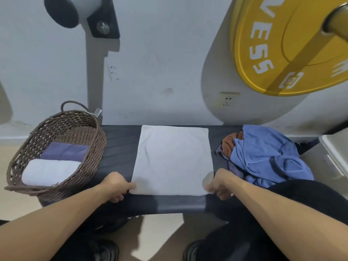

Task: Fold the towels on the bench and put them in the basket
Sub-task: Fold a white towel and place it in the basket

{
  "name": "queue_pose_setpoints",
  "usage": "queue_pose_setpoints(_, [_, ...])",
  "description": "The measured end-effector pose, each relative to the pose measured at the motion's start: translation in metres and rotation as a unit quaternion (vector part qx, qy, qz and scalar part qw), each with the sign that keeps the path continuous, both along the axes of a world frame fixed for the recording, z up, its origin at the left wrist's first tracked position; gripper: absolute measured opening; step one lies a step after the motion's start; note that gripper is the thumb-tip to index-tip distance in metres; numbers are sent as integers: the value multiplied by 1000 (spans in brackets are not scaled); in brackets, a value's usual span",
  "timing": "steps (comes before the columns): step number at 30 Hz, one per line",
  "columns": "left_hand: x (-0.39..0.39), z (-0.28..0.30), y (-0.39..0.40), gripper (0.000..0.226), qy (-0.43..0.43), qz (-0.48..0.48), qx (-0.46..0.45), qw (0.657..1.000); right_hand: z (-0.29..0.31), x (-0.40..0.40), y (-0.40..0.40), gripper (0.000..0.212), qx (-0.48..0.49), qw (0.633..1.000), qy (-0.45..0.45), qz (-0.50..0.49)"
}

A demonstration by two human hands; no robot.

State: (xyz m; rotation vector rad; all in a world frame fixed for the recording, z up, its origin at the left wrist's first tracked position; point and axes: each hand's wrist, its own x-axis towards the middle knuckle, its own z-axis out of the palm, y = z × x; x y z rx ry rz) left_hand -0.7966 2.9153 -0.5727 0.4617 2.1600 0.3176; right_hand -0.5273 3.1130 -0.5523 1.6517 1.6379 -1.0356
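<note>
Both hands pinch the near corners of a white towel spread flat on the worktop.

Left hand [115, 185] and right hand [219, 183] each grip a corner of the white towel [172, 159]; lifting both evenly to the far edge should fold it squarely, before the basket [90, 151] on the left.

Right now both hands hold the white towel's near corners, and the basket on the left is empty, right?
Not quite. The basket isn't empty: the head view shows a folded white towel and a purple towel inside. The rest is right: the left hand and right hand hold the near corners of the spread towel.
</note>
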Motion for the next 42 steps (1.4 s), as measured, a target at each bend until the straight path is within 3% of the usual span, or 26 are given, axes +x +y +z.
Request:
queue_pose_setpoints(6, [9,-9,-4,21,38,-51,13,998,-1,12,-15,23,38,995,29,-90])
queue_pose_setpoints(9, [4,-3,-2,18,-6,-70,-22,997,2,27,-11,21,9,991,54,-126])
queue_pose_setpoints(12, [6,3,-4,24,-71,-72,-70,992,1,39,-12,23,-62,990,24,-126])
queue_pose_setpoints(15, [17,10,-4,16,-48,-146,-124,980,-4,45,-12,31,-95,992,-36,-73])
queue_pose_setpoints(17, [23,15,-2,15,47,-248,-151,956,-1,42,-10,28,-91,992,-87,-21])
queue_pose_setpoints(19, [31,16,2,13,161,-330,-89,926,1,38,-8,26,15,985,-127,114])
queue_pose_setpoints(21, [43,10,8,13,205,-352,45,912,-2,30,-11,28,166,959,-45,225])
queue_pose_setpoints(24, [68,1,15,20,189,-399,193,876,-5,11,-33,44,179,932,200,245])
queue_pose_setpoints(26, [76,-11,15,39,198,-477,177,838,-14,3,-48,54,139,901,250,325])
queue_pose_setpoints(30, [68,-27,4,59,231,-578,97,776,-44,5,-60,70,187,833,202,480])
queue_pose_setpoints(32, [65,-30,1,55,215,-569,116,785,-49,5,-58,57,213,825,219,476])
queue_pose_setpoints(37, [57,-31,9,49,98,-443,157,877,-47,-1,-49,11,156,861,275,399])
queue_pose_setpoints(42, [48,-32,12,26,135,-467,183,854,-37,-9,-40,23,119,918,283,250])
